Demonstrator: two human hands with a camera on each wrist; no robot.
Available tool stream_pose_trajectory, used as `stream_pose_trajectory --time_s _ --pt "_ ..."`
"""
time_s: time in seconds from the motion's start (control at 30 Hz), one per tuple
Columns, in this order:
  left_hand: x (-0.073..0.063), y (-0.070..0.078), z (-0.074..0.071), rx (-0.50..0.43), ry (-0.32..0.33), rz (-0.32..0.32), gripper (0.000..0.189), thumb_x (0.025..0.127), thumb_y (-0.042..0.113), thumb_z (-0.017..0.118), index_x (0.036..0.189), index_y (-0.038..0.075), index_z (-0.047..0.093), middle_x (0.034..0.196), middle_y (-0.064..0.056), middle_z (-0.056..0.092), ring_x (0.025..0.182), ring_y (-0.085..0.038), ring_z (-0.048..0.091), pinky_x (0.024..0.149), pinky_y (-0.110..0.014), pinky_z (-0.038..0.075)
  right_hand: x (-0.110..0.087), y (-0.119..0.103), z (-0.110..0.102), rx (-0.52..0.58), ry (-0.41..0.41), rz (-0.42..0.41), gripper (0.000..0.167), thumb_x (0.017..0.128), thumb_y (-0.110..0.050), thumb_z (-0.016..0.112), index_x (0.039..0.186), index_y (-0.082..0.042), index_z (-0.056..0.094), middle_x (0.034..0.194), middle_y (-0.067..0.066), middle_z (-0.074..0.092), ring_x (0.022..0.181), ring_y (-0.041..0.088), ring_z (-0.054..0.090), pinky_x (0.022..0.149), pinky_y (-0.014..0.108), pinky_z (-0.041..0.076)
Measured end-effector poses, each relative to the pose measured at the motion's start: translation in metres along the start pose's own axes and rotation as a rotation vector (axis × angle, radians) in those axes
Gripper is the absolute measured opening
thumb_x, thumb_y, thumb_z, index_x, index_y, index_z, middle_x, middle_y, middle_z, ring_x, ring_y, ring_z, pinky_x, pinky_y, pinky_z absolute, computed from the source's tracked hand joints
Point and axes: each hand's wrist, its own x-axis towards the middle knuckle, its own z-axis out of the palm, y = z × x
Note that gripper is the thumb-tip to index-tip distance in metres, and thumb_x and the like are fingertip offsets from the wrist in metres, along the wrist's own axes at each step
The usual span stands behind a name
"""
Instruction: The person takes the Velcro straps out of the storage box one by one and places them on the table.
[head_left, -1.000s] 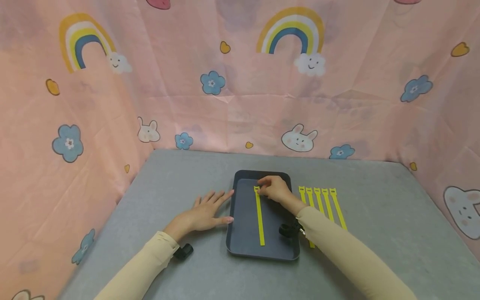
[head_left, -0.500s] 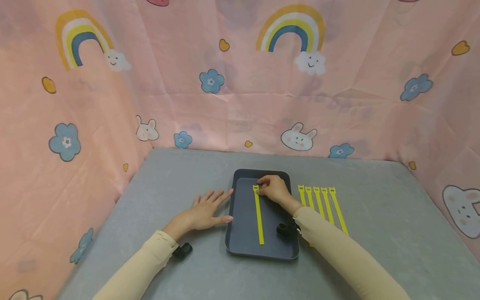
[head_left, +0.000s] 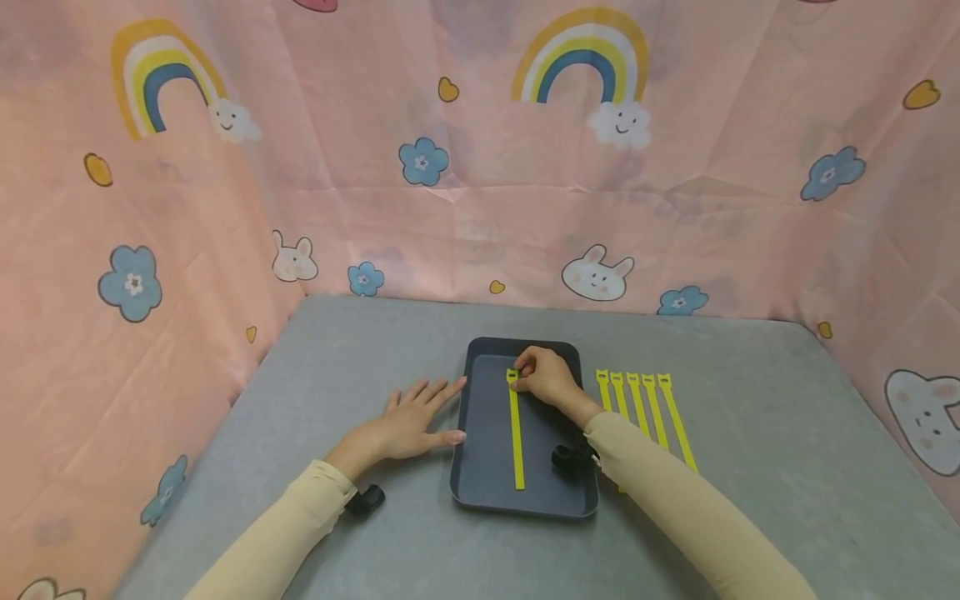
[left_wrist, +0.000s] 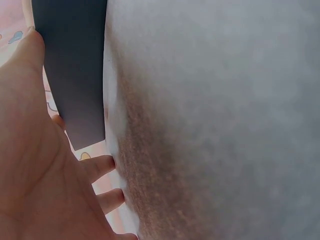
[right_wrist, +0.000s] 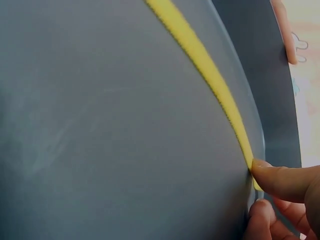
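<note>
A yellow hook-and-loop cable tie (head_left: 517, 442) lies lengthwise in a dark grey tray (head_left: 555, 500), its slotted head toward the far end. Near that head, my right hand (head_left: 549, 377) pinches the tie with bent fingers. In the right wrist view the thumb (right_wrist: 280, 180) presses on the yellow strap (right_wrist: 210, 75) close to its end, while other fingers are partly hidden beneath. My left hand (head_left: 401, 429) has its fingers spread, with the thumb and forefinger tips at the tray's left rim. The left wrist view shows that hand alongside the tray's dark outer wall (left_wrist: 75, 75).
Several more yellow cable ties (head_left: 650, 400) lie side by side on the grey table (head_left: 787, 433) right of the tray, partly covered by the right sleeve (head_left: 675, 492). A pink patterned curtain (head_left: 480, 217) encloses the table at the back and sides.
The tail of the cable tie in the tray has shifted slightly left, so the tie lies straighter. My right hand stays at its head, and the left hand stays at the rim.
</note>
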Motion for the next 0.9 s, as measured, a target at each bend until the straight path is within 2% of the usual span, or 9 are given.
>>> stream_pose_trajectory --time_s 0.33,0.47,0.7,0.9 --pt "-0.0008 0.0029 -0.0028 0.004 -0.008 0.0 0.086 0.091 0.073 0.046 0.158 0.043 0.001 0.169 -0.005 0.014 0.156 -0.039 0.008 0.117 -0.072 0.008 -0.0021 0.0019 0.0021 0.005 0.012 -0.066 0.021 0.08 -0.007 0.08 0.092 -0.009 0.063 0.09 0.008 0.065 0.08 0.019 0.059 0.072 0.031 0.045" --pt "-0.0003 0.0027 -0.0022 0.004 -0.006 0.002 0.086 0.09 0.073 0.046 0.158 0.043 0.001 0.169 -0.004 0.014 0.156 -0.038 0.008 0.117 -0.072 0.008 -0.0028 0.003 0.0032 0.012 0.012 -0.089 0.021 0.081 -0.006 0.079 0.097 -0.009 0.066 0.09 0.008 0.068 0.079 0.018 0.059 0.072 0.031 0.047" --pt "0.0006 0.0015 -0.0019 0.005 0.002 0.001 0.087 0.09 0.073 0.047 0.158 0.044 0.001 0.168 -0.004 0.014 0.156 -0.039 0.008 0.117 -0.072 0.008 -0.004 0.0056 0.0023 0.063 -0.009 -0.16 0.024 0.085 -0.004 0.073 0.109 -0.007 0.068 0.087 0.01 0.07 0.07 0.015 0.058 0.063 0.028 0.046" --pt "-0.0001 0.002 -0.0015 -0.009 -0.005 0.002 0.086 0.09 0.073 0.047 0.158 0.043 0.001 0.169 -0.004 0.014 0.156 -0.039 0.007 0.117 -0.072 0.007 -0.0067 0.0068 0.0005 0.097 -0.037 -0.199 0.023 0.09 -0.004 0.069 0.113 -0.007 0.067 0.084 0.01 0.07 0.065 0.013 0.059 0.061 0.028 0.049"
